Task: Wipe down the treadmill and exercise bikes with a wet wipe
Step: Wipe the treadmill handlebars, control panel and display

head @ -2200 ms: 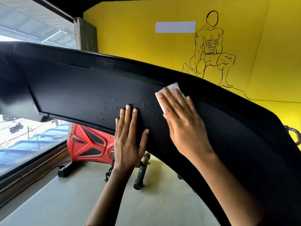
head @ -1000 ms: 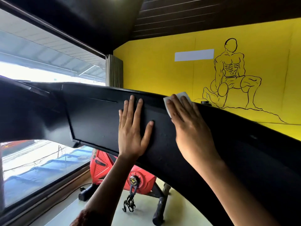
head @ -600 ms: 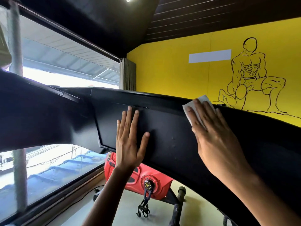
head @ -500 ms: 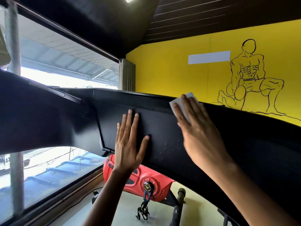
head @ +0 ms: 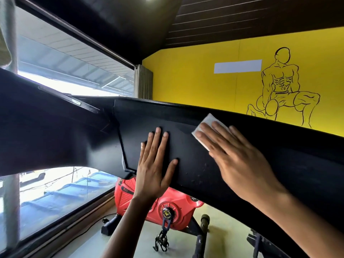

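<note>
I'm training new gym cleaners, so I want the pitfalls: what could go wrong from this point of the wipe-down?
The right hand presses the wet wipe with flat fingers, unpinched, so it may slip or bunch. The specks low on the black panel sit below the wipe and could be missed. The bare left hand pressed there may leave prints.

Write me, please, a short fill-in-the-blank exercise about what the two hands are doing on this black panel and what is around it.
1. The right hand presses a ____ wipe flat against the black panel.
2. The left hand rests flat on the panel and holds ____.
3. The exercise bike on the floor below the panel is ____.
4. The wall behind the panel is painted ____.

Missing words: white; nothing; red; yellow.
</note>
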Tool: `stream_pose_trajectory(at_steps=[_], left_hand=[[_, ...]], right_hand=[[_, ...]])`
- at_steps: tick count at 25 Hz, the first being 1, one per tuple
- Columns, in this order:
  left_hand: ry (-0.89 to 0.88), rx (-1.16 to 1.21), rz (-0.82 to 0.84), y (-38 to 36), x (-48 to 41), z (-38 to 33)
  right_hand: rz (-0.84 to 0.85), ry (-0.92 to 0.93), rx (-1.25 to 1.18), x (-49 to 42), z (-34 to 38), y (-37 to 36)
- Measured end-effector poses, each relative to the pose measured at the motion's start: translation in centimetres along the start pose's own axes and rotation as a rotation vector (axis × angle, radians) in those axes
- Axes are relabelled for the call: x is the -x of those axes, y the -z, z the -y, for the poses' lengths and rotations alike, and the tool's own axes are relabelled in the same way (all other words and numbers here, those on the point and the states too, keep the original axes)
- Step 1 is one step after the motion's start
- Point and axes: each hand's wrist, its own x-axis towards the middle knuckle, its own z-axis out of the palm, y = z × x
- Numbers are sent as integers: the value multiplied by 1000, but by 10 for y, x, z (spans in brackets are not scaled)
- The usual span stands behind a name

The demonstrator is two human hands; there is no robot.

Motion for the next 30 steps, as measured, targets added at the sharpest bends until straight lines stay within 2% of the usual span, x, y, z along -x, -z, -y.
stream_pose_trajectory(at_steps=[6, 10, 13, 17, 20, 23, 25, 28, 29, 30], left_hand=[[28, -11, 18, 0, 6, -2], [55, -8, 48, -2, 28, -11], [16, 0, 74, -3, 45, -17], [18, 17, 87, -7, 58, -30], [24, 34, 89, -10, 64, -40], [34, 52, 103, -9, 72, -40], [10, 40, 110, -8, 77, -40], [36, 57, 84, -12, 76, -48], [43, 71, 77, -15, 75, -54], [37, 83, 78, -18, 75, -60]], right_hand=[[-28, -26, -19, -52, 37, -19], [70, 33, 14, 24, 29, -9], [89, -117, -17, 89, 6, 17], [2, -321, -65, 49, 13, 9], [69, -129, -110, 42, 43, -10], [188, -20, -74, 101, 38, -1], [154, -100, -91, 121, 14, 16], [49, -339, -130, 91, -6, 23], [45, -371, -155, 77, 2, 20], [63, -322, -183, 69, 14, 15]])
